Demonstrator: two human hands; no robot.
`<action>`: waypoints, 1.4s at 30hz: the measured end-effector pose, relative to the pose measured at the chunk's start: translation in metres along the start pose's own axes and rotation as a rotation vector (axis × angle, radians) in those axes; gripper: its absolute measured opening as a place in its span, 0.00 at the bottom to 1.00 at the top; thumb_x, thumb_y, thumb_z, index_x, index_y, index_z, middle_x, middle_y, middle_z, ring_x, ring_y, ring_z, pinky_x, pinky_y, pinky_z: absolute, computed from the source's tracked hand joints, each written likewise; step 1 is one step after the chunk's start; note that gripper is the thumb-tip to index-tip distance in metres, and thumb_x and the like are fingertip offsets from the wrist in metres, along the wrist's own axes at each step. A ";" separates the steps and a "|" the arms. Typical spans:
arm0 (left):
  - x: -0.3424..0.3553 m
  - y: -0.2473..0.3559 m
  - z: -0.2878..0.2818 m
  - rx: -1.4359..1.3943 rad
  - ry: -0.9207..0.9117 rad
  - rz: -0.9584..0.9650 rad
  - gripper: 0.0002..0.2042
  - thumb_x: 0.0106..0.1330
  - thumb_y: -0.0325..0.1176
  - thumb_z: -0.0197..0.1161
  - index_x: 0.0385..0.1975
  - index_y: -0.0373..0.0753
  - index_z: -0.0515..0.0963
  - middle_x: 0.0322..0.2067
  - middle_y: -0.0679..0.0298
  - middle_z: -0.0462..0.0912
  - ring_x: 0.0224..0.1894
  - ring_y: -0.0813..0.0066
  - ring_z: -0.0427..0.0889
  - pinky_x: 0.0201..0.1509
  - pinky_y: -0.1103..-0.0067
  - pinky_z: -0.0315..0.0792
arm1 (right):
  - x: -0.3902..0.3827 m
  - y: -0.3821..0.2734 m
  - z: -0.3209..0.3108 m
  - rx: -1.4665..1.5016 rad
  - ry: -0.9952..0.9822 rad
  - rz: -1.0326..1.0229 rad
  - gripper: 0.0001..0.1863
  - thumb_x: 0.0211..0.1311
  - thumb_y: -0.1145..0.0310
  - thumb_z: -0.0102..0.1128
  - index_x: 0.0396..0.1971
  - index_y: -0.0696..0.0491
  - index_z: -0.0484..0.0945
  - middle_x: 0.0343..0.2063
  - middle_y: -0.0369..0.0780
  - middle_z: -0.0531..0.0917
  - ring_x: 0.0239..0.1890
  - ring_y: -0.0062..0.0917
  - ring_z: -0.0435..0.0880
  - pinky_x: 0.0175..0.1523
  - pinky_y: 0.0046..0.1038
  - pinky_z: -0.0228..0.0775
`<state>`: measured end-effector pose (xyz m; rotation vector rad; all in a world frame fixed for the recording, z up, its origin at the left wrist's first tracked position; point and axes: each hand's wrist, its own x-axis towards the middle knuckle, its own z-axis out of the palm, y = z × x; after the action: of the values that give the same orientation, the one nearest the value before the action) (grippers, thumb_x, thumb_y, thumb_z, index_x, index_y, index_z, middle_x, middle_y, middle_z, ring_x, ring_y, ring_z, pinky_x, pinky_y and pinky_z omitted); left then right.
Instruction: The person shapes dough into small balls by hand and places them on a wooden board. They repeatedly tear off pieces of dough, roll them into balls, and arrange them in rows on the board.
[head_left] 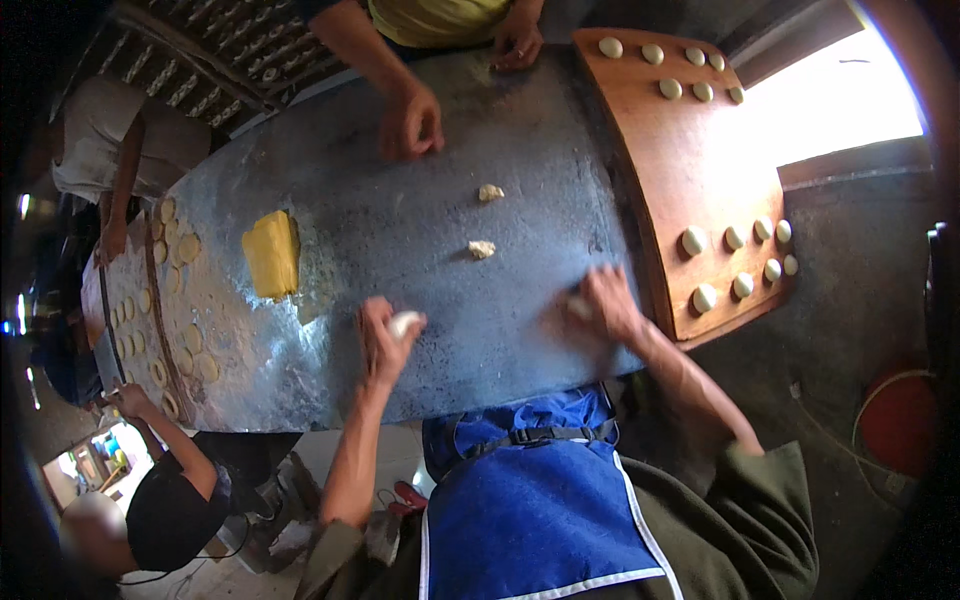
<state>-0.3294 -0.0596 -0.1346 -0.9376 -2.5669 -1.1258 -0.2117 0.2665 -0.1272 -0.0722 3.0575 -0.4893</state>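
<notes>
My left hand (383, 340) is cupped over a small white dough ball (404, 322) at the near edge of the grey metal table (420, 240). To the right, my right hand (606, 303) presses down on another piece of dough (578, 307), mostly hidden under the palm, next to a wooden board (690, 160). Two small torn dough lumps (482, 249) lie on the table ahead of my hands. Round dough balls (739, 262) sit in rows on the board.
A yellow block of butter (272, 254) lies on the table's left part. Flattened dough discs (185, 290) cover the far left end. Another person's hands (410, 120) rest on the table opposite me. Two more people stand at the left end. A red tub (900, 420) stands on the floor at right.
</notes>
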 end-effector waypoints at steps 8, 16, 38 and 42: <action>-0.004 0.011 0.012 -0.063 -0.071 0.057 0.20 0.63 0.30 0.71 0.44 0.37 0.64 0.37 0.55 0.71 0.39 0.54 0.74 0.46 0.60 0.69 | -0.003 -0.003 0.041 0.394 0.370 -0.130 0.20 0.51 0.64 0.75 0.38 0.51 0.71 0.29 0.43 0.72 0.36 0.41 0.71 0.47 0.42 0.63; -0.009 0.009 0.020 -0.129 -0.066 -0.112 0.16 0.65 0.32 0.69 0.39 0.38 0.65 0.36 0.54 0.70 0.40 0.54 0.73 0.46 0.61 0.67 | 0.011 -0.013 0.040 0.392 0.299 -0.001 0.26 0.50 0.63 0.72 0.44 0.59 0.70 0.37 0.49 0.72 0.39 0.46 0.71 0.44 0.47 0.62; -0.043 -0.013 -0.028 0.048 -0.153 -0.164 0.13 0.67 0.28 0.67 0.46 0.36 0.73 0.45 0.55 0.76 0.47 0.54 0.76 0.53 0.63 0.71 | -0.025 -0.004 0.030 0.303 0.355 -0.010 0.20 0.52 0.76 0.70 0.43 0.58 0.70 0.35 0.48 0.75 0.36 0.46 0.75 0.40 0.45 0.69; -0.026 0.008 -0.051 -0.128 -0.258 -0.315 0.17 0.64 0.27 0.70 0.51 0.36 0.75 0.43 0.58 0.81 0.44 0.61 0.82 0.50 0.69 0.76 | -0.056 -0.002 0.019 0.122 0.325 0.161 0.17 0.56 0.78 0.67 0.45 0.61 0.74 0.33 0.47 0.78 0.35 0.47 0.78 0.43 0.43 0.73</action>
<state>-0.3079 -0.1047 -0.1050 -0.7645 -2.9619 -1.3419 -0.1550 0.2619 -0.1427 0.2826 3.2953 -0.7400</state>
